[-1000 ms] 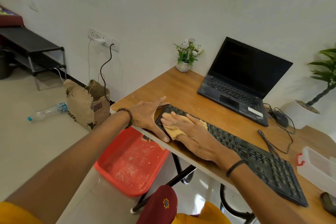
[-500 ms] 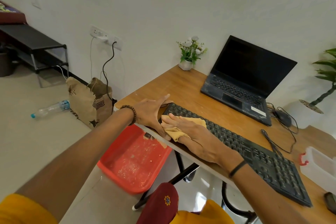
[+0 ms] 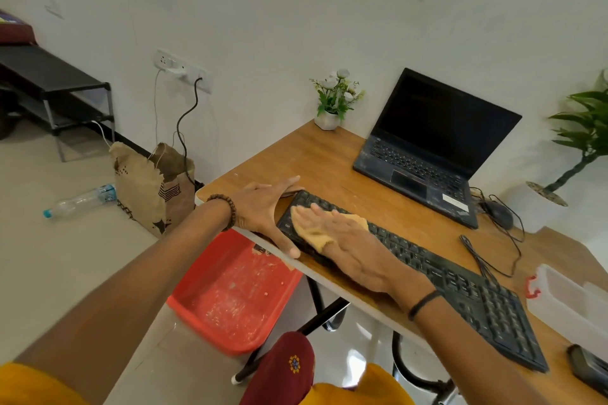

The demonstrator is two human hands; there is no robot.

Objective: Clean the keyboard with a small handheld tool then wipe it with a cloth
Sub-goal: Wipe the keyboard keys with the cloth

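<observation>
Right hand (image 3: 355, 246), grip flat, presses yellow cloth (image 3: 311, 235) onto black keyboard (image 3: 477, 293). Left hand (image 3: 260, 207), grip spread wide, braces its end at wooden bench's (image 3: 329, 158) left edge.

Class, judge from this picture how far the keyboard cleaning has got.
Done, apparently: the tool stage, since neither hand holds a tool. Under way: the right hand presses the yellow cloth on the left end of the keyboard while the left hand braces that end. Left, probably: the keys further right.
</observation>
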